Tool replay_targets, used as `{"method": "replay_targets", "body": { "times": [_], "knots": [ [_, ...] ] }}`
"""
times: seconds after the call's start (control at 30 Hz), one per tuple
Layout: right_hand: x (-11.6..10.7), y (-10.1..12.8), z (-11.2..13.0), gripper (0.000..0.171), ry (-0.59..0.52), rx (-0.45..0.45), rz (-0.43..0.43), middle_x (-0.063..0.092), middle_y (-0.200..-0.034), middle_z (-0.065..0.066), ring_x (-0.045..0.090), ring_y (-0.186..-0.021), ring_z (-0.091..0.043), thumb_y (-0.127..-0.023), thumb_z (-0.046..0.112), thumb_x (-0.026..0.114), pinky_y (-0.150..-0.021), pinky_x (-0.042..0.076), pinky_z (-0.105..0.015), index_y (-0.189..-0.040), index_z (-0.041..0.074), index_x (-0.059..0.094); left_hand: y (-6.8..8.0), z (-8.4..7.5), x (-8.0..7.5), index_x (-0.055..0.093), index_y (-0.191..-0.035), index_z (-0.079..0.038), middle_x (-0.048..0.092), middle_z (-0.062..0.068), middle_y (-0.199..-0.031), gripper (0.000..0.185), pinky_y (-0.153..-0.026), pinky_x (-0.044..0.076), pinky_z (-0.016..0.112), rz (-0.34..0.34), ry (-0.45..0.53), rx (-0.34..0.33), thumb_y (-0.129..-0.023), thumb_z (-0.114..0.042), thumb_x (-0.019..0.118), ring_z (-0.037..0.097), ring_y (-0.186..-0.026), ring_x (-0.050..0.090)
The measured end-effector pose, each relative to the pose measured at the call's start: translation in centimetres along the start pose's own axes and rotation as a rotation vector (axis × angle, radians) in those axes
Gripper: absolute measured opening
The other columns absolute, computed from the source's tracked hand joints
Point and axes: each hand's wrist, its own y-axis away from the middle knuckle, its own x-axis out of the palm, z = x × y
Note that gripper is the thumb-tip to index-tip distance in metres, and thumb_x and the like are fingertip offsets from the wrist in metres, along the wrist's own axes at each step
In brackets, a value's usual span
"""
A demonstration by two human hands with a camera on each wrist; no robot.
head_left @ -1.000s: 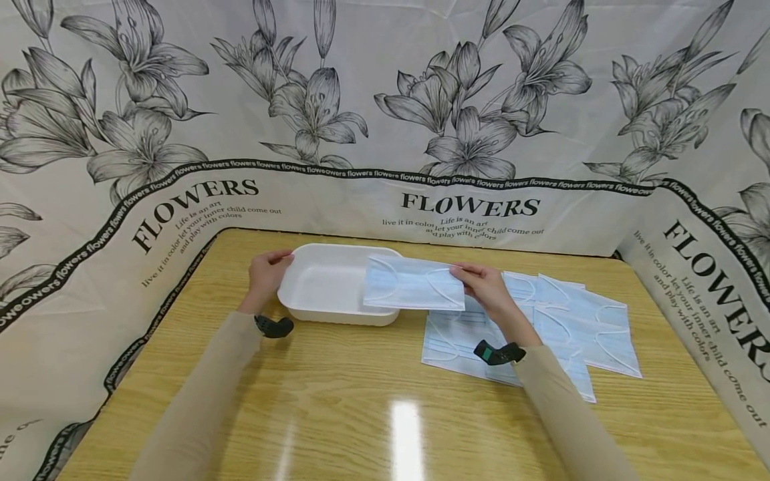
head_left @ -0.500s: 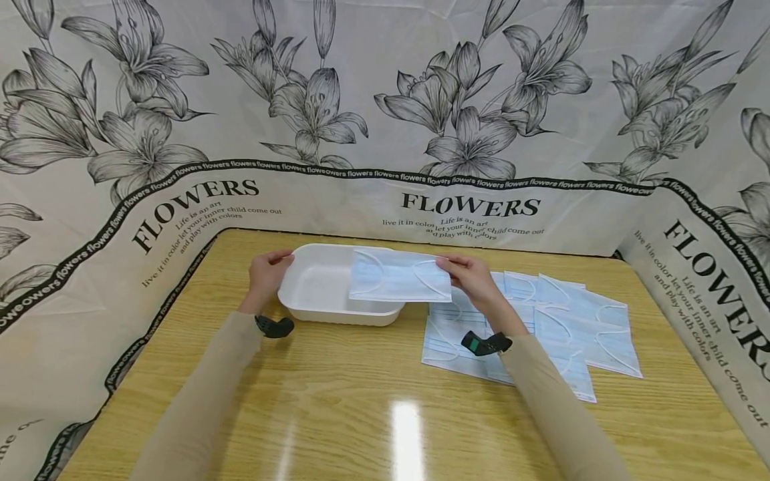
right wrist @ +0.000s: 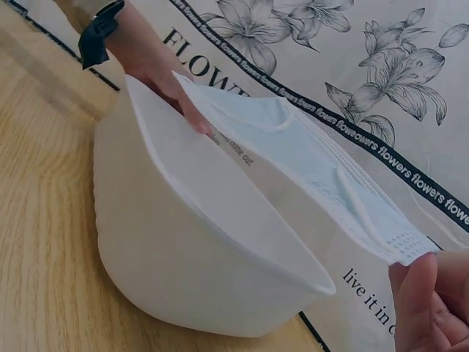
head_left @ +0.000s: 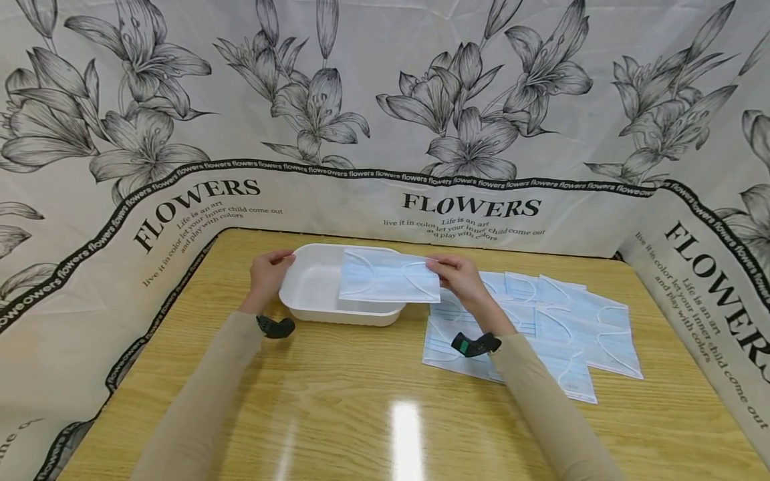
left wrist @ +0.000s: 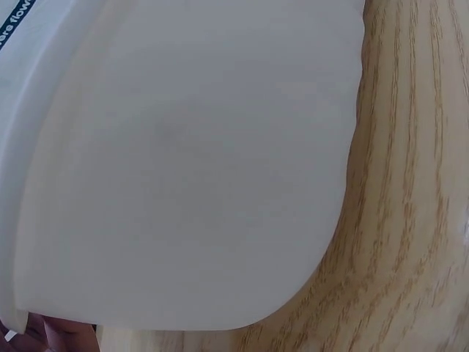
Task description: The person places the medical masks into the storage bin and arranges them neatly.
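The left hand (head_left: pixel 267 275) is gripping the left end of a white, rounded rectangular plastic tub (head_left: pixel 309 284), which is standing on the yellowish wood-grained worktop (head_left: pixel 337 394). The right hand (head_left: pixel 462 279) is pinching the right edge of a flat, light-blue face mask (head_left: pixel 388 277) with white ear loops, holding it over the tub's right part. Several overlapping light-blue masks (head_left: pixel 586 314) are lying to the tub's right, some beneath the right forearm.
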Motion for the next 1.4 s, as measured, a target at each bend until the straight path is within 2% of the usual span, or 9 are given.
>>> {"method": "replay_targets", "body": {
  "times": [0.23,0.5,0.9,1.4],
  "knots": [
    [1.2,-0.2,0.0,0.044,0.004,0.033,-0.011,0.066,-0.087,0.016,0.057,-0.069,0.000,-0.093,0.020,0.064,-0.062,0.048,-0.014,-0.130,-0.002,0.057,0.1,-0.1,0.0,0.065,-0.122,-0.005,0.064,0.017,-0.120,0.034,-0.068,0.047,0.018,0.005,0.003,-0.003,-0.097,-0.025,0.057,0.024,-0.102,0.059],
    [2.8,-0.4,0.6,0.044,-0.007,0.040,0.008,0.066,-0.087,0.014,0.054,-0.065,0.002,-0.093,0.018,0.063,-0.060,0.048,-0.013,-0.132,-0.001,0.056,0.1,-0.1,-0.1,0.065,-0.122,-0.005,0.064,0.017,-0.120,0.034,-0.070,0.047,0.019,0.004,0.004,-0.006,-0.096,-0.025,0.058,0.024,-0.102,0.059],
    [5.2,-1.1,1.3,0.038,-0.025,0.067,0.016,0.066,-0.085,0.013,0.052,-0.064,0.001,-0.092,0.017,0.065,-0.058,0.046,-0.012,-0.127,0.002,0.061,0.2,-0.3,-0.1,0.065,-0.123,-0.005,0.063,0.016,-0.122,0.033,-0.077,0.049,0.025,0.014,0.008,-0.026,-0.097,-0.025,0.057,0.025,-0.105,0.059],
    [7.0,-1.9,1.1,0.034,0.049,0.061,0.038,0.063,-0.088,0.006,0.051,-0.066,-0.004,-0.093,0.021,0.064,-0.061,0.049,-0.014,-0.124,0.007,0.065,0.3,-0.3,-0.3,0.063,-0.125,-0.005,0.062,0.016,-0.124,0.034,-0.086,0.052,0.030,0.029,0.019,-0.023,-0.098,-0.025,0.056,0.026,-0.108,0.059]
  ]
}}
